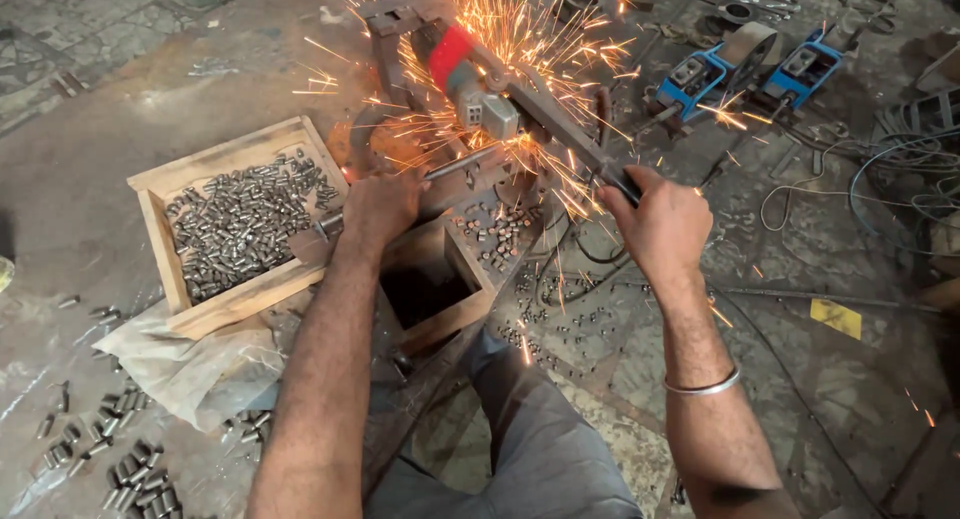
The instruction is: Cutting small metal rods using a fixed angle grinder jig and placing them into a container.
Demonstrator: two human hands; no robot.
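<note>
Head view, left hand point(380, 207) on steel rod point(462, 165), right hand point(658, 222) gripping cutter handle point(620, 186), sparks point(520, 29).

Wooden tray point(160, 187) left of cut-off saw point(470, 79)

A dirty stone floor point(120, 99) carries a wooden box point(236, 309) of short metal pieces, loose metal pieces point(130, 469), a crumpled plastic sheet point(190, 364), tangled cables point(880, 179) and 2 blue tools point(750, 74).

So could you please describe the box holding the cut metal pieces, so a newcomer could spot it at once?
Start at the sparking cut-off saw; the left hand rests just below it. Left of that hand lies a shallow wooden tray, full of short grey metal cylinders, unlike the deeper, dark, smaller box beside it.
</note>
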